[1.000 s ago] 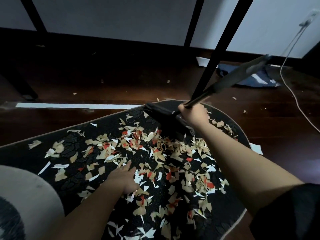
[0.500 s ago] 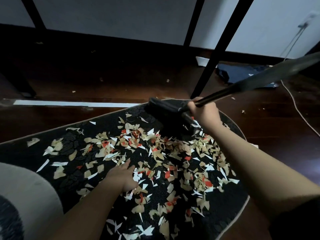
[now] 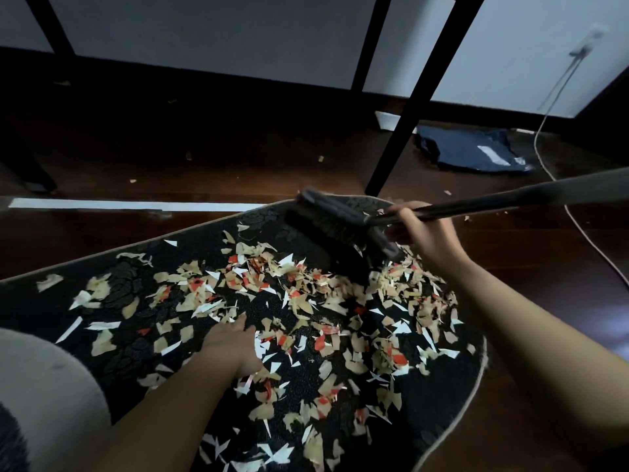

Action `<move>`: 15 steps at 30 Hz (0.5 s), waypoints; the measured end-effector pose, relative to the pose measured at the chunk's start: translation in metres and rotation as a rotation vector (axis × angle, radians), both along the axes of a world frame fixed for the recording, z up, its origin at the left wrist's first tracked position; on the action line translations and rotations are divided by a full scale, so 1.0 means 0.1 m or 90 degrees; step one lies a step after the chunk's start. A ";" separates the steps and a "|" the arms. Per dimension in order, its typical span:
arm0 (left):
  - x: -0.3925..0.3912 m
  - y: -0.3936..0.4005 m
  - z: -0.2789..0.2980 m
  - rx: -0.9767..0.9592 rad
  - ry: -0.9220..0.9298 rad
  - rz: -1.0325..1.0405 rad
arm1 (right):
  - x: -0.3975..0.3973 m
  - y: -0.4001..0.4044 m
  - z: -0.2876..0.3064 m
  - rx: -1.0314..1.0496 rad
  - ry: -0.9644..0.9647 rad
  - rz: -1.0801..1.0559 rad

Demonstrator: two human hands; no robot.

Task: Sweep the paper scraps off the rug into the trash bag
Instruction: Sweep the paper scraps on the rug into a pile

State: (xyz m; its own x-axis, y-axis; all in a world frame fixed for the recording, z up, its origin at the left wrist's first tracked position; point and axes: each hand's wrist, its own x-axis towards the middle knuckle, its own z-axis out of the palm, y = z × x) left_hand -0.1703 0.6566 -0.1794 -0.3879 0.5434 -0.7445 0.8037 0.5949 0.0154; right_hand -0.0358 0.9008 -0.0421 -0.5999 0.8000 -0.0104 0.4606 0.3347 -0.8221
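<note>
Sweeping is the step in hand, and by the look of the rug (image 3: 112, 301) it has barely begun: paper scraps (image 3: 306, 301) in tan, white and red, too many to count, lie thick over its middle and toward its right edge, thinner toward the left. One broom is in play. Its dark head (image 3: 337, 233) sits at the rug's far edge, bristles touching the back of the pile, and the handle (image 3: 510, 199) runs off to the right. The right hand (image 3: 422, 233) has its grip clamped on the handle just beside the head. The left hand (image 3: 235, 345) lies flat on the rug among the scraps, fingers straight, holding nothing.

One dark blue bag (image 3: 473, 149), probably the trash bag, lies crumpled on the floor (image 3: 204, 158) beyond the rug's far right corner, past a black furniture leg (image 3: 408, 124). Its mouth does not show as open.

Next, I judge, the scraps need gathering into one heap, and the bag brought close and opened. A few stray bits already lie on the floor.
</note>
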 end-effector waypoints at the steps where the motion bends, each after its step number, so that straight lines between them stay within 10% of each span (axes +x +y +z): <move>1: 0.03 0.05 0.03 0.012 0.029 -0.013 | 0.04 0.08 0.00 0.006 -0.007 -0.030; 15: 0.39 0.62 -0.07 -0.056 -0.051 -0.037 | 0.30 0.78 -0.30 0.032 -0.188 -0.329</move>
